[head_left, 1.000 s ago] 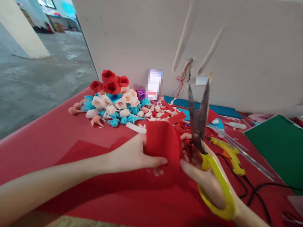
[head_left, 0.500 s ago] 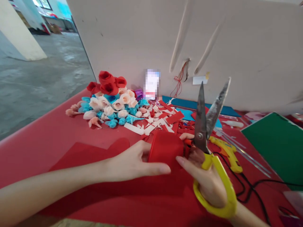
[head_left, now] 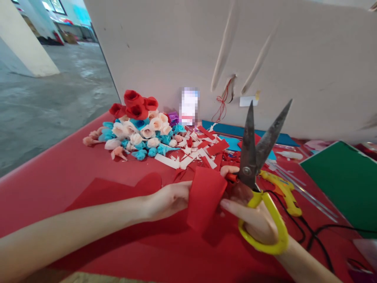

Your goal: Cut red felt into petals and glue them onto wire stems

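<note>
My left hand point(head_left: 167, 198) grips the left edge of a red felt piece point(head_left: 204, 196), which hangs tilted above the red table. My right hand point(head_left: 253, 216) is closed round the yellow handles of large scissors point(head_left: 259, 157). The grey blades point up and stand apart. The right index finger and thumb also touch the felt's right side. A larger red felt sheet point(head_left: 118, 188) lies flat under my left forearm.
A heap of red, white, pink and blue fabric roses point(head_left: 138, 127) lies at the back left, with red and white scraps point(head_left: 194, 151) beside it. A yellow glue gun point(head_left: 282, 190) with a black cord lies right of the scissors. A green sheet point(head_left: 344, 181) is at the right, a white wall behind.
The red felt has turned and now hangs lower and more on edge. My left thumb slid behind it. The scissor blades have opened wider and tilted right.
</note>
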A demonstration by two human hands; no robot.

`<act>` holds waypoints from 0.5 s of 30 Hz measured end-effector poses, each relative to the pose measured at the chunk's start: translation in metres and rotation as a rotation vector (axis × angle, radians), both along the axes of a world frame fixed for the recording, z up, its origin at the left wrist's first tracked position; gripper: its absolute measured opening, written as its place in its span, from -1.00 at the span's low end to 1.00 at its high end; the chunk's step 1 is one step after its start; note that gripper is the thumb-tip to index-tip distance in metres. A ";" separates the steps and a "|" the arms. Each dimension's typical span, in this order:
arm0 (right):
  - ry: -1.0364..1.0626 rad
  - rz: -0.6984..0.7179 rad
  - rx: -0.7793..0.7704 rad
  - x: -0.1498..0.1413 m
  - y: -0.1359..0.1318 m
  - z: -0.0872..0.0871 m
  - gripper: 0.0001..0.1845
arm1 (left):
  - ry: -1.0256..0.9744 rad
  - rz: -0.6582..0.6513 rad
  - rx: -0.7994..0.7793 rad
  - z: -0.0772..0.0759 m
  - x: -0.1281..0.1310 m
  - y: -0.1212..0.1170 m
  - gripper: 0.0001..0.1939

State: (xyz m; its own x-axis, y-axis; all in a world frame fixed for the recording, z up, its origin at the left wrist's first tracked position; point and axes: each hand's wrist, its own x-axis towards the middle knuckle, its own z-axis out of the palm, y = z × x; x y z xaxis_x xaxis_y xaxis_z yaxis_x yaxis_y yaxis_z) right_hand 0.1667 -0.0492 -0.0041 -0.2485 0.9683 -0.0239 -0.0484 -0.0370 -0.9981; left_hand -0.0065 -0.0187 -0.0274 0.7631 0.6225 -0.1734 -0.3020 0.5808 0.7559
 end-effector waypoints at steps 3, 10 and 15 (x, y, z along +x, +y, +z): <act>-0.022 -0.019 0.021 -0.001 0.001 0.003 -0.64 | -0.077 0.084 -0.030 -0.002 0.000 0.003 -0.77; 0.185 0.209 0.030 0.004 0.009 -0.001 -0.86 | 0.219 -0.009 0.246 -0.001 0.000 0.007 -0.76; 0.159 0.197 -0.039 0.003 0.005 -0.003 -0.89 | 0.347 -0.162 0.267 0.002 -0.001 -0.003 -0.74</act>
State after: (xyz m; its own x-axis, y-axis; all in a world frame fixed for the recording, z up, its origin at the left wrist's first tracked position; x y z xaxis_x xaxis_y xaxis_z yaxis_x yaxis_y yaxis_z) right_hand 0.1694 -0.0437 -0.0069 -0.4355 0.9002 -0.0059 -0.1925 -0.0995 -0.9762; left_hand -0.0080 -0.0214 -0.0252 0.7793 0.5578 -0.2856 0.0733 0.3714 0.9256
